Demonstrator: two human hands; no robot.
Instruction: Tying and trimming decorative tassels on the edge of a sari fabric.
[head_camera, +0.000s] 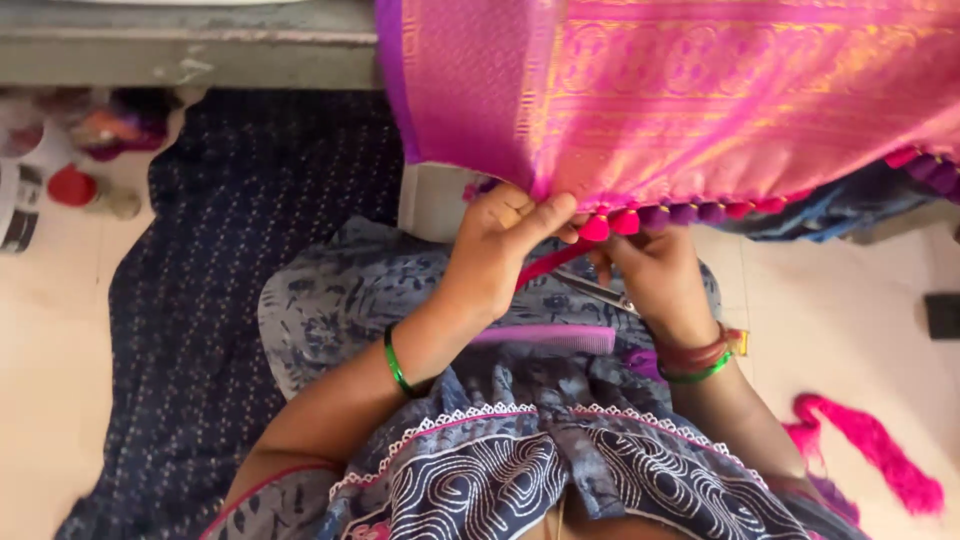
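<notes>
Head view, both hands (500, 245) pinching tasselled sari edge (640, 215)

Soft, even daylight fills the scene, bright enough to wash out the pale floor (860, 310) at the right. The pink woven cloth (720, 90) takes a gentle sheen from its gold threads, strongest on the far right. Shadows are faint and diffuse, gathering under the cloth's edge and beneath the hands. The bottles (70, 190) at the far left are blurred, and the whole picture is slightly soft, with mild stretching toward the edges.
</notes>
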